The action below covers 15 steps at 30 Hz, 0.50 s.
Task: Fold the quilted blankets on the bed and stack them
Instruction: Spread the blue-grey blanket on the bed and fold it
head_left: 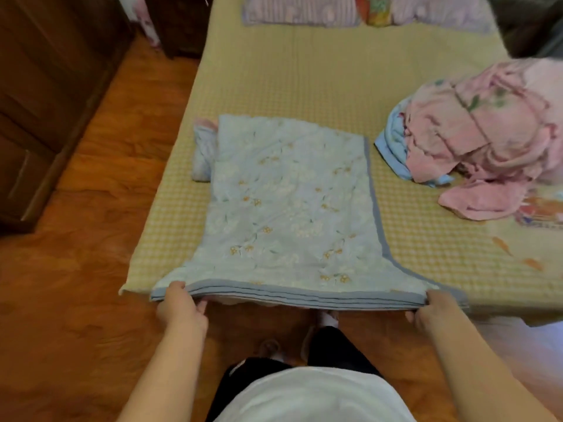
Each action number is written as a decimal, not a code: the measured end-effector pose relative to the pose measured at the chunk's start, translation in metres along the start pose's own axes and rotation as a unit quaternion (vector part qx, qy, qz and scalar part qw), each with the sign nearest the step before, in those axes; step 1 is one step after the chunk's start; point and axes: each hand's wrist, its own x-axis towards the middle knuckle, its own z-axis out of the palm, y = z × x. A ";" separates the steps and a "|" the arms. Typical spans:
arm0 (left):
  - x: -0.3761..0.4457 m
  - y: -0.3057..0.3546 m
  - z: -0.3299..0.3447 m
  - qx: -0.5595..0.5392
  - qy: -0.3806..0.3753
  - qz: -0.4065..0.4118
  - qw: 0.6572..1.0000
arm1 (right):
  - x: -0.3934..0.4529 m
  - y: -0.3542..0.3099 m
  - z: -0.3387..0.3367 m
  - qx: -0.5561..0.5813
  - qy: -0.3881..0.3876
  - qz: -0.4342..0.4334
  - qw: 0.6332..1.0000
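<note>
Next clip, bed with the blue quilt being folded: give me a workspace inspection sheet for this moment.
Surface: bed with yellow checked cover.
Job's things: blue quilt folded in layers, lying flat, near edge lifted; pink quilt unfolded in a heap at right.
Clutter: small rolled cloth beside blue quilt; pillows at far end.
Grippers: left hand and right hand each grip a near corner of the blue quilt.
Cables: nothing seen.
Surroundings: wood floor, dark wooden cabinet at left.

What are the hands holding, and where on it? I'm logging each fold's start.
Both hold the light blue quilted blanket by its stacked near edge: left hand near the left corner, right hand near the right.
</note>
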 end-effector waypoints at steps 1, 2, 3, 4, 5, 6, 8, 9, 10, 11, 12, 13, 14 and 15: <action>0.001 0.009 0.013 0.003 -0.027 -0.011 1.000 | -0.006 -0.011 0.012 0.004 -0.021 -0.004 1.000; 0.003 0.017 0.025 0.007 -0.056 -0.022 0.998 | -0.010 -0.021 0.023 0.004 -0.041 -0.002 0.999; 0.005 0.024 0.037 0.014 -0.075 -0.027 0.997 | -0.016 -0.030 0.033 0.013 -0.057 -0.003 0.998; 0.009 0.030 0.049 0.022 -0.086 -0.025 0.996 | -0.019 -0.038 0.044 0.027 -0.068 -0.004 0.997; 0.012 0.036 0.062 0.032 -0.092 -0.021 0.995 | -0.020 -0.046 0.054 0.039 -0.074 -0.001 0.997; 0.014 0.041 0.076 0.039 -0.097 -0.020 0.994 | -0.022 -0.053 0.064 0.044 -0.078 0.005 0.996; 0.018 0.056 0.112 0.048 -0.099 -0.015 0.994 | -0.022 -0.072 0.086 0.058 -0.090 0.022 0.994; 0.020 0.064 0.134 0.049 -0.099 -0.011 0.994 | -0.019 -0.083 0.100 0.059 -0.103 0.029 0.992; 0.020 0.074 0.158 0.049 -0.102 -0.009 0.994 | -0.014 -0.097 0.117 0.065 -0.114 0.034 0.991; 0.018 0.086 0.186 0.052 -0.103 0.000 0.993 | -0.013 -0.114 0.135 0.070 -0.126 0.040 0.989; 0.014 0.099 0.215 0.058 -0.109 0.008 0.992 | -0.011 -0.132 0.156 0.072 -0.133 0.042 0.988; 0.010 0.111 0.246 0.062 -0.115 0.024 0.991 | -0.009 -0.154 0.180 0.076 -0.141 0.041 0.986; 0.005 0.124 0.279 0.064 -0.120 0.038 0.990 | -0.006 -0.176 0.206 0.074 -0.150 0.030 0.985; -0.001 0.136 0.311 0.059 -0.124 0.055 0.989 | -0.002 -0.198 0.233 0.075 -0.164 0.018 0.984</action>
